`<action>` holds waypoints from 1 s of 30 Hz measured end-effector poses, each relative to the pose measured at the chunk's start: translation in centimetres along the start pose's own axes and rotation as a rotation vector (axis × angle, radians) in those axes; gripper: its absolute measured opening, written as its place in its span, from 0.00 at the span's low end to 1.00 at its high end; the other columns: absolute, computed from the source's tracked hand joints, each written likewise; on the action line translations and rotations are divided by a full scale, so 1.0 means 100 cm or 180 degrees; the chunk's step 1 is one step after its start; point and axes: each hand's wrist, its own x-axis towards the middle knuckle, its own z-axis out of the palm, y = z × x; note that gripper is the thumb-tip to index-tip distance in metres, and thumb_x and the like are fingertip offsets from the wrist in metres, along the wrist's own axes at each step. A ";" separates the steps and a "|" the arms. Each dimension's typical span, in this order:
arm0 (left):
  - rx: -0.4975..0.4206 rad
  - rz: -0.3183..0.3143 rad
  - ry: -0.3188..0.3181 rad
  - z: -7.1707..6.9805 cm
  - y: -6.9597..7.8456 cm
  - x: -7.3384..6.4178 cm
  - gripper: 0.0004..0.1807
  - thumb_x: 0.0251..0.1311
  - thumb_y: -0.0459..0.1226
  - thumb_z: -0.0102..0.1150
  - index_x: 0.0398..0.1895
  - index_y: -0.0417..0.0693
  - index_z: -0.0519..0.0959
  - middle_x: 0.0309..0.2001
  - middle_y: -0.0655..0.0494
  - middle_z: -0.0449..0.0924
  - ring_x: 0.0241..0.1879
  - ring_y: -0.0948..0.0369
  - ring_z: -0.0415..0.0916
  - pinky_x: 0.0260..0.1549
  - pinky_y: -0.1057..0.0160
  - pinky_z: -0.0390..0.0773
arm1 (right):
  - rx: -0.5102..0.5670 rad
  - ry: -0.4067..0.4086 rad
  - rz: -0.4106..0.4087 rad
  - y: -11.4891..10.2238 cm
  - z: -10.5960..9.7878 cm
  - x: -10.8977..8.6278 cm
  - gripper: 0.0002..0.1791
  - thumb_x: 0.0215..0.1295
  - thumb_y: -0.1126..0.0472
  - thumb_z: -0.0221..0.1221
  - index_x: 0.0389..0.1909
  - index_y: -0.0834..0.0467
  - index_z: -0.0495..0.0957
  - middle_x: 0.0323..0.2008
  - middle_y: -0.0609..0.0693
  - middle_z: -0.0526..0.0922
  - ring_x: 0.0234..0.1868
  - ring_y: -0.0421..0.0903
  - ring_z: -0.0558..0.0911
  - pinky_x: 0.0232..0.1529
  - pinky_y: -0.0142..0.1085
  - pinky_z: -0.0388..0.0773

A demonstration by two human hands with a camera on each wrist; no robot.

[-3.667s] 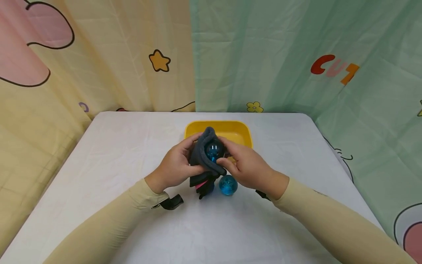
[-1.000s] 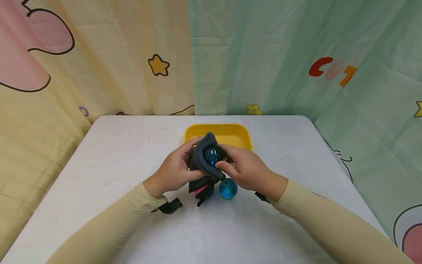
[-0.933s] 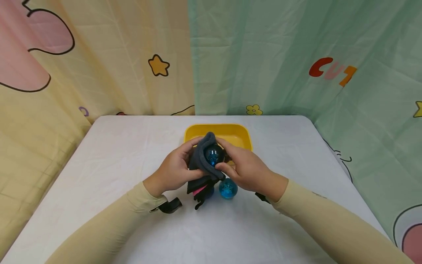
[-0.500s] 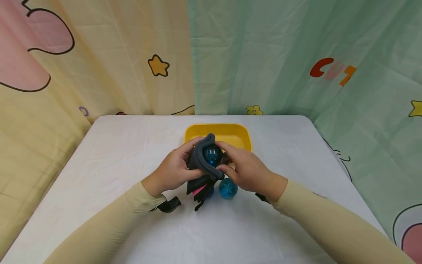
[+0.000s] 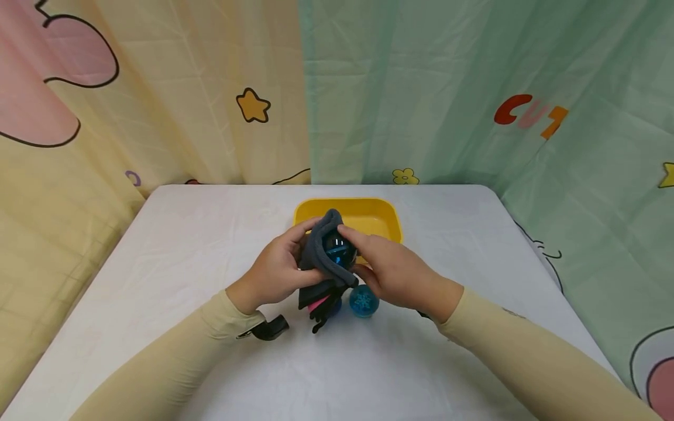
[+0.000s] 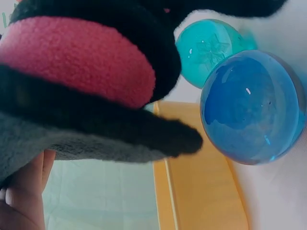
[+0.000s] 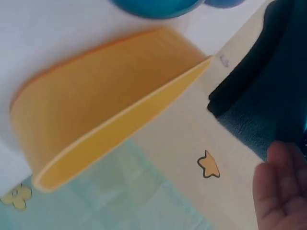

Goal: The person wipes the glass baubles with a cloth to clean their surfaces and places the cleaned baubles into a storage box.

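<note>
well, the tray (image 5: 368, 206) sits toward the far side of the worktop (image 5: 221, 222), and on its near side both hands hold things up, overlapping its near left corner as the head view has it. the cloth (image 5: 316, 251), grey with black edges and a pink band (image 6: 81, 57), is bunched there, its mouth turned to the right, its black ends hanging on the side away from the tray. the dark ball (image 5: 339, 250), glinting blue, sits in that mouth, in front of the tray and partly wrapped. the left hand (image 5: 274, 269), left of the tray's near side, has its grip on the cloth, thumb on the near face and fingers on the far one. the right hand (image 5: 395, 266), before the tray's near right corner, has its grip around the dark ball, forefinger over the upper side and thumb lower down; the other fingers are hidden. nearer the person than the tray, the teal ball (image 5: 364, 301) rests on the worktop, and the blue ball (image 6: 252, 108) lies just left of it, mostly covered by the cloth from above; i cannot tell whether those two touch. black straps (image 5: 270, 328) show at the wrists, below beige sleeves (image 5: 174, 345). behind the tray hangs a curtain (image 5: 263, 52), cream and green, with a star (image 5: 254, 105) and a flower (image 5: 405, 176).
</note>
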 end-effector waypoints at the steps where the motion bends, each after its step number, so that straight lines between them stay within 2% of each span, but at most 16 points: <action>1: -0.0012 -0.0018 -0.0006 0.000 0.000 0.000 0.45 0.60 0.28 0.73 0.80 0.47 0.63 0.60 0.44 0.83 0.48 0.56 0.86 0.52 0.64 0.86 | -0.0178 0.0101 -0.0140 0.001 0.001 -0.001 0.43 0.69 0.61 0.70 0.80 0.57 0.59 0.48 0.51 0.88 0.45 0.47 0.85 0.52 0.40 0.87; 4: -0.0032 -0.0040 -0.0030 -0.001 0.002 -0.001 0.44 0.60 0.27 0.73 0.79 0.47 0.64 0.59 0.43 0.83 0.48 0.55 0.85 0.53 0.65 0.86 | -0.0573 0.0435 -0.0456 0.004 0.003 -0.002 0.43 0.64 0.61 0.73 0.77 0.57 0.63 0.35 0.49 0.86 0.35 0.46 0.82 0.41 0.36 0.86; 5: -0.0051 -0.0033 -0.0043 -0.001 0.002 -0.002 0.44 0.60 0.27 0.72 0.79 0.46 0.64 0.59 0.43 0.83 0.48 0.54 0.85 0.53 0.65 0.86 | -0.0596 0.0491 -0.0494 0.004 0.004 -0.002 0.43 0.64 0.60 0.74 0.76 0.58 0.64 0.34 0.49 0.85 0.34 0.46 0.81 0.40 0.35 0.86; 6: -0.0061 -0.0018 -0.0048 -0.001 0.003 -0.002 0.44 0.60 0.27 0.72 0.79 0.46 0.64 0.59 0.43 0.83 0.49 0.54 0.85 0.53 0.66 0.86 | -0.0532 0.0494 -0.0473 0.003 0.005 -0.002 0.43 0.64 0.59 0.73 0.76 0.59 0.64 0.36 0.50 0.86 0.36 0.46 0.82 0.43 0.36 0.87; 8: -0.0109 0.0029 -0.0077 -0.001 0.003 -0.003 0.44 0.60 0.25 0.72 0.79 0.46 0.64 0.60 0.42 0.82 0.50 0.53 0.84 0.55 0.66 0.85 | -0.0106 0.0368 -0.0232 0.000 0.005 -0.001 0.41 0.67 0.57 0.72 0.76 0.60 0.64 0.40 0.50 0.87 0.37 0.44 0.84 0.43 0.35 0.87; 12: -0.0166 0.0097 -0.0125 0.000 0.003 -0.004 0.45 0.60 0.24 0.71 0.79 0.46 0.63 0.63 0.41 0.80 0.54 0.53 0.83 0.57 0.65 0.84 | 0.1075 0.0147 0.0506 -0.007 0.007 0.001 0.30 0.75 0.55 0.64 0.73 0.61 0.69 0.40 0.48 0.89 0.35 0.43 0.84 0.39 0.36 0.87; 14: -0.0159 0.0111 -0.0136 0.001 0.002 -0.005 0.45 0.59 0.24 0.72 0.79 0.46 0.63 0.63 0.42 0.81 0.54 0.54 0.83 0.57 0.65 0.84 | 0.1268 0.0130 0.0650 -0.010 0.008 0.001 0.27 0.77 0.54 0.62 0.71 0.59 0.71 0.41 0.47 0.89 0.36 0.42 0.84 0.39 0.36 0.87; 16: -0.0148 0.0121 -0.0125 0.001 0.002 -0.006 0.44 0.59 0.25 0.72 0.78 0.46 0.64 0.61 0.42 0.82 0.52 0.54 0.84 0.56 0.65 0.85 | 0.1167 0.0107 0.0616 -0.011 0.008 0.001 0.29 0.78 0.52 0.60 0.74 0.59 0.69 0.48 0.49 0.89 0.40 0.43 0.86 0.45 0.39 0.88; 19: -0.0172 0.0135 -0.0102 0.000 0.001 -0.006 0.44 0.59 0.25 0.72 0.78 0.44 0.63 0.60 0.41 0.83 0.51 0.54 0.85 0.56 0.64 0.85 | 0.0700 0.0065 0.0379 -0.012 0.006 0.000 0.38 0.77 0.52 0.61 0.81 0.59 0.59 0.60 0.52 0.85 0.52 0.45 0.87 0.57 0.43 0.86; 22: -0.0184 0.0108 -0.0064 -0.002 0.001 -0.006 0.45 0.60 0.25 0.72 0.79 0.44 0.62 0.61 0.41 0.83 0.52 0.55 0.85 0.56 0.64 0.85 | 0.0130 0.0132 0.0018 -0.009 0.003 -0.002 0.43 0.73 0.56 0.66 0.82 0.58 0.55 0.53 0.52 0.86 0.48 0.46 0.85 0.54 0.42 0.87; 26: -0.0166 0.0040 -0.0058 -0.003 0.002 -0.006 0.45 0.60 0.25 0.71 0.80 0.44 0.62 0.61 0.42 0.83 0.53 0.55 0.84 0.57 0.66 0.84 | -0.0584 0.0522 -0.0495 -0.003 0.001 -0.003 0.42 0.65 0.60 0.73 0.77 0.55 0.64 0.38 0.49 0.85 0.38 0.46 0.81 0.44 0.37 0.86; 28: -0.0187 0.0041 -0.0080 -0.003 0.002 -0.006 0.45 0.61 0.25 0.71 0.80 0.44 0.62 0.62 0.41 0.82 0.54 0.54 0.84 0.58 0.66 0.83 | -0.0690 0.0644 -0.0609 -0.001 0.001 -0.004 0.42 0.63 0.60 0.75 0.76 0.55 0.66 0.37 0.49 0.86 0.37 0.46 0.82 0.43 0.36 0.86; 30: -0.0202 0.0074 -0.0090 -0.002 0.002 -0.006 0.44 0.61 0.25 0.71 0.80 0.44 0.62 0.62 0.41 0.81 0.54 0.53 0.84 0.58 0.65 0.84 | -0.0528 0.0557 -0.0479 -0.002 0.000 -0.002 0.40 0.64 0.58 0.74 0.75 0.57 0.67 0.41 0.50 0.87 0.40 0.46 0.83 0.47 0.37 0.87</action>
